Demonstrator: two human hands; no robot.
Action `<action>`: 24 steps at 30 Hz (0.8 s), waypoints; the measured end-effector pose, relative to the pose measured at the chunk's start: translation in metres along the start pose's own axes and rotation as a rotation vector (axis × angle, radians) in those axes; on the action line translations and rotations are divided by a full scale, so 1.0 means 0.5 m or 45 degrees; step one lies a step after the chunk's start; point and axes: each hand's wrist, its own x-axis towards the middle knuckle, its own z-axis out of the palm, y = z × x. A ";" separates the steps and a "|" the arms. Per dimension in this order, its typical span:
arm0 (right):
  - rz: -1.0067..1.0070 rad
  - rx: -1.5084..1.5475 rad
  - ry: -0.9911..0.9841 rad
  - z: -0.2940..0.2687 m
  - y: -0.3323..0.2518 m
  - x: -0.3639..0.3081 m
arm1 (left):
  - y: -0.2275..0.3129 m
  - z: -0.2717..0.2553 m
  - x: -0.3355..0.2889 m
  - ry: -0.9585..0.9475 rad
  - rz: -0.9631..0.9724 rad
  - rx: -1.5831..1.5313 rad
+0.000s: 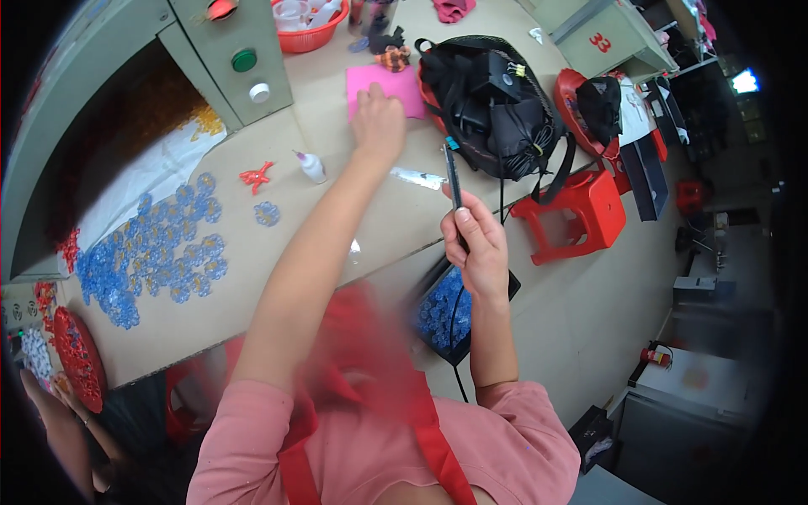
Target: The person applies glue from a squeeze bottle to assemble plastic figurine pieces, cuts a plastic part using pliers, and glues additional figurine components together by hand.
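Note:
My left hand (pixel 379 126) reaches to the far side of the table, its curled fingers down on a bright pink square sheet (pixel 412 88). Whatever its fingertips pinch, if anything, is hidden. Upright in my right hand (pixel 475 240) is a pair of dark tweezers (pixel 454 177), with a small teal bit (pixel 452 143) at the tip. A shiny silver strip (pixel 418 178) lies on the table between my hands. Left of my left forearm stand a small white bottle (pixel 311 167) with a pointed nozzle, a red branched plastic piece (pixel 256 177) and one clear blue flower-shaped piece (pixel 267 214).
Many blue pieces (pixel 168 244) spread before a green-grey machine (pixel 202 59) at left. A black bag (pixel 497 101) sits in a basket at the far right edge. Below are a red stool (pixel 576 215) and a black bin of blue pieces (pixel 443 316). Another person's hand (pixel 67 391) works lower left.

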 end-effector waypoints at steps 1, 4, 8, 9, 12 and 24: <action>-0.001 -0.020 -0.001 -0.001 -0.004 -0.007 | -0.004 0.003 0.006 0.005 0.013 -0.006; -0.032 -0.045 0.009 0.000 -0.012 -0.009 | 0.004 -0.025 0.020 -0.060 -0.006 -0.034; -0.319 -0.305 0.128 -0.011 -0.002 0.000 | 0.018 -0.092 0.004 -0.501 -0.588 -1.196; -0.453 -0.464 0.191 -0.005 0.001 0.002 | 0.011 -0.113 -0.012 -0.646 -0.851 -1.907; -0.847 -0.907 0.356 0.003 0.001 0.022 | 0.016 -0.162 -0.053 -0.894 -0.904 -2.504; -1.142 -1.478 0.462 0.022 -0.004 0.016 | 0.014 -0.229 -0.090 -0.833 -0.838 -2.284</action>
